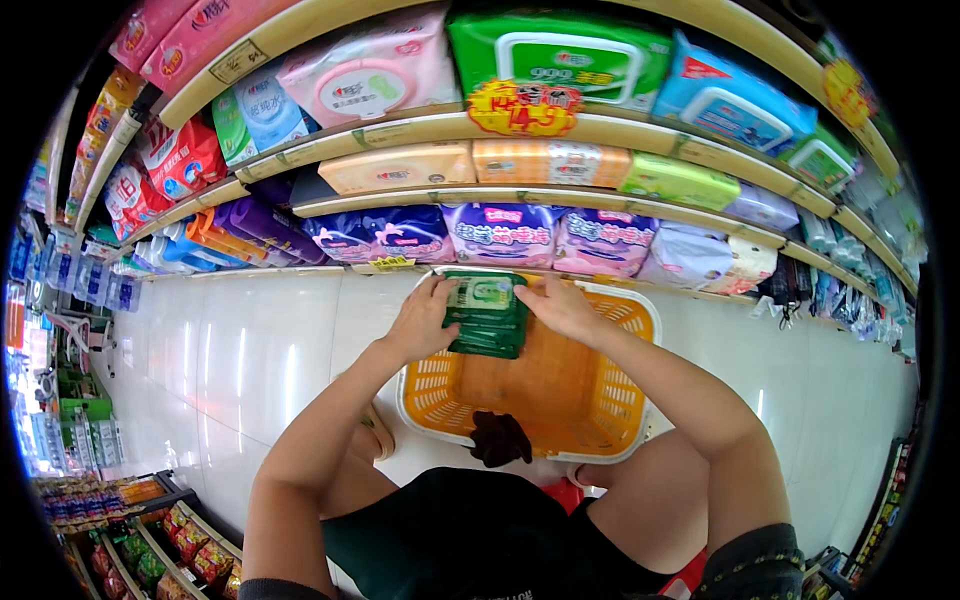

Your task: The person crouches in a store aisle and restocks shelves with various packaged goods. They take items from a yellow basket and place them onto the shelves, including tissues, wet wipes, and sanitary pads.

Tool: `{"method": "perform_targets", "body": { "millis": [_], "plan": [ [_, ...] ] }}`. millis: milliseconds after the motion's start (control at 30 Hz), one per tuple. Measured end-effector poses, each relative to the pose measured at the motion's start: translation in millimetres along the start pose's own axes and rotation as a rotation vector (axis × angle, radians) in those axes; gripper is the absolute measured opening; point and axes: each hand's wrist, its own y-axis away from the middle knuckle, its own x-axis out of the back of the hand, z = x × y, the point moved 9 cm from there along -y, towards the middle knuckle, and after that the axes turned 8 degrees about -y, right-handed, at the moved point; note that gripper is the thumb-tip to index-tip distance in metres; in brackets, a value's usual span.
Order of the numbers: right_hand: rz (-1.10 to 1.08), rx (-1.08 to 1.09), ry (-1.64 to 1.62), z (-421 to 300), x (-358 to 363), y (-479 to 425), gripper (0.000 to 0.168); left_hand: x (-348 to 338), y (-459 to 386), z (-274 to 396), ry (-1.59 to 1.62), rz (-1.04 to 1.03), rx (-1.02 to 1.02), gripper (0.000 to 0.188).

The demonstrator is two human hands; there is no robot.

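A stack of flat green plastic packets [485, 322] is over the far left part of an orange plastic basket [540, 397] with a pale rim. My left hand [421, 315] grips the stack along its left side, thumb at the near corner. On the other side, my right hand [561, 306] has its fingertips against the stack's upper right edge. Slotted walls and a bare, worn bottom show in the basket. A dark brown cloth item [500, 439] hangs over its near rim. The undersides of the packets are hidden.
Shelves ahead carry wipes packs [562, 56], tissue packs [551, 163] and sanitary-product packs [499, 234]. Detergent bottles [270, 225] stand to the left. Glossy floor tiles [247, 360] surround the basket. Snack bags [195, 547] fill a rack behind at lower left. My knees flank the basket.
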Motion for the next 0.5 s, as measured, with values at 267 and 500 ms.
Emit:
{"method": "perform_targets", "body": {
  "millis": [267, 500],
  "plan": [
    [-0.258, -0.597, -0.77, 64, -85, -16, 0.095, -11, -6, -19, 0.117, -0.125, -0.013, 0.066],
    [-0.181, -0.62, -0.89, 44, -84, -26, 0.08, -15, -8, -72, 0.359, -0.142, 0.464, 0.064]
  ]
}}
